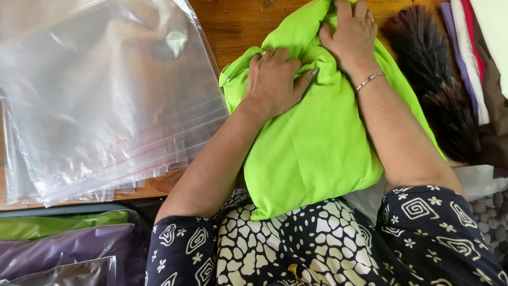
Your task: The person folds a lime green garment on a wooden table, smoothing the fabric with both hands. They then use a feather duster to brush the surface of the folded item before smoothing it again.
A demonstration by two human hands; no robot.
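A bright lime-green garment [312,143] lies folded on the wooden table [238,24], its near end hanging over the table's front edge toward my lap. My left hand [272,79] presses flat on the cloth's upper left part, fingers spread, a ring on one finger. My right hand [352,34] rests on the garment's far end, fingers curled into a fold of the fabric, with a ring and a bracelet at the wrist.
A stack of clear zip-top plastic bags [100,100] covers the table's left half. A dark feather duster [436,79] lies at the right, beside folded cloths [471,47] in purple, white and red. Bagged green and purple garments [63,243] sit at the lower left.
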